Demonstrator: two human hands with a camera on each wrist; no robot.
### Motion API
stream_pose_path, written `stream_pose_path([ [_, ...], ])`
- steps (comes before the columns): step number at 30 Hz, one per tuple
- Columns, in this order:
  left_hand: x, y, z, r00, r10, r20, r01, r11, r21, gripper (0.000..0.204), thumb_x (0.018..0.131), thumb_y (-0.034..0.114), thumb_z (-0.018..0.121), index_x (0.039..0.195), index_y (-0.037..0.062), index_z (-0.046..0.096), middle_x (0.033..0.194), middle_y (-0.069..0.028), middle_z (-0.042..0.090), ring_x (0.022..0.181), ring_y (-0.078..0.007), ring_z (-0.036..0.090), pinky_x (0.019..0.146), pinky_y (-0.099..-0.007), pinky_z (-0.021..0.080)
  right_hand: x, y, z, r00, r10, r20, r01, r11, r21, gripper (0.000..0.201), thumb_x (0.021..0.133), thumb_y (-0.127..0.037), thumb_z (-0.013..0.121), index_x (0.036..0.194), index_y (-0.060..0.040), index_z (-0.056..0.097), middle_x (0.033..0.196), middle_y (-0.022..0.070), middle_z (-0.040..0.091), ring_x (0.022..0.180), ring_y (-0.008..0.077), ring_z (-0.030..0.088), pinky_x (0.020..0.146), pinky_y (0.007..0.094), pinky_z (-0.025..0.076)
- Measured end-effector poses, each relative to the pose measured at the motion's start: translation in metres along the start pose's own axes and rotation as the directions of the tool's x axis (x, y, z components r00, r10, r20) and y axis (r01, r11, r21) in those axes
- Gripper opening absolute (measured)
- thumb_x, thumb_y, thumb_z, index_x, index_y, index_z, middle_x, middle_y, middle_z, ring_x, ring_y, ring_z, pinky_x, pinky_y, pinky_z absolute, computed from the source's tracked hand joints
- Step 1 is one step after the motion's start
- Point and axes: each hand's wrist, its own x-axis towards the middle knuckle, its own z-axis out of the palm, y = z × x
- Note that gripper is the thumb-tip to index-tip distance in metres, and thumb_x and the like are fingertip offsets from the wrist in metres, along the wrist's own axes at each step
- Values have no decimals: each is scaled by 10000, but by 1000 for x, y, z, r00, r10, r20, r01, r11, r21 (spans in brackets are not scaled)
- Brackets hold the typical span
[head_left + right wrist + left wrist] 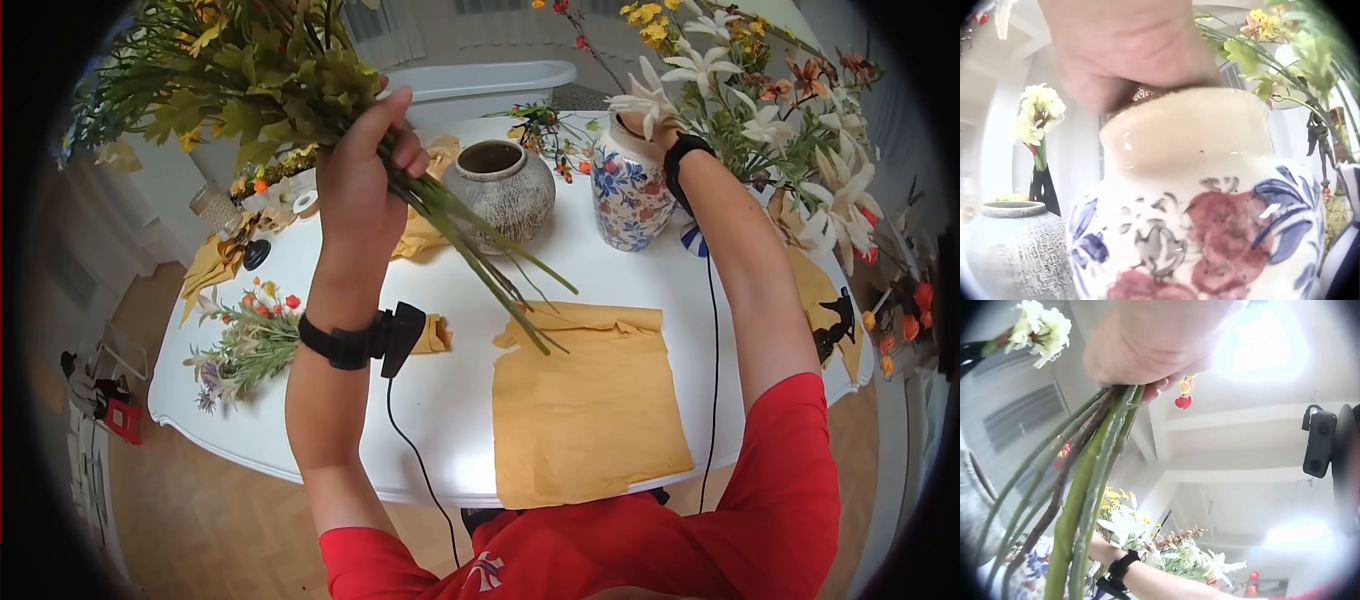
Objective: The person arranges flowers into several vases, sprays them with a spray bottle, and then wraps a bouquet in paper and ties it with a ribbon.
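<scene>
My left hand (362, 165) grips a thick bunch of leafy flowers (270, 85) by the stems, raised over the table. Bare green and brown stem ends (1085, 487) stick out below the fist and slant down to the right in the head view. My right hand (1135, 50) holds the mouth of a white vase (632, 190) painted with blue and red flowers; its fingertips are hidden. Left of this vase stands a grey speckled pot (500, 190), its mouth dark. White lilies (700, 65) overlap the right hand in the head view.
Creased brown paper (590, 410) lies at the front of the white table (450, 470). A smaller bouquet (245, 335) rests on the left. Toward the back left are a tape roll (304, 203) and a glass (213, 210). Cables (715, 380) run from both wrists.
</scene>
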Motion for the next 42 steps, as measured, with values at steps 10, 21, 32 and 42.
stream_pose_path([
  [10,11,-22,-7,998,-63,15,63,998,-23,237,931,71,717,1145,80,614,816,8,540,578,-88,434,537,-270,368,23,-36,-17,991,-32,-134,46,993,106,277,1032,-296,649,1097,-40,731,889,55,722,770,183,656,724,350,534],
  [21,36,-29,3,998,32,46,-34,999,40,239,948,120,725,1128,51,583,1122,-139,698,1008,-243,706,586,-287,462,29,-255,-79,994,-108,-25,89,642,761,333,1068,-361,595,1227,-98,724,925,-33,655,850,81,669,740,262,565],
  [32,24,13,-12,965,260,36,-257,964,-68,330,997,170,679,1270,14,580,1256,-116,680,1227,-277,619,699,-297,509,-31,-361,-56,937,-338,88,43,361,932,290,1045,-304,643,1204,-71,716,989,-8,702,901,83,668,781,273,580],
  [42,-38,43,-15,964,266,21,-260,953,-153,204,1024,103,636,872,55,509,751,-37,499,699,-167,528,860,-394,526,-156,-403,-66,927,-373,-35,320,739,592,503,943,-404,730,1291,-52,645,973,111,755,916,212,721,808,348,552],
])
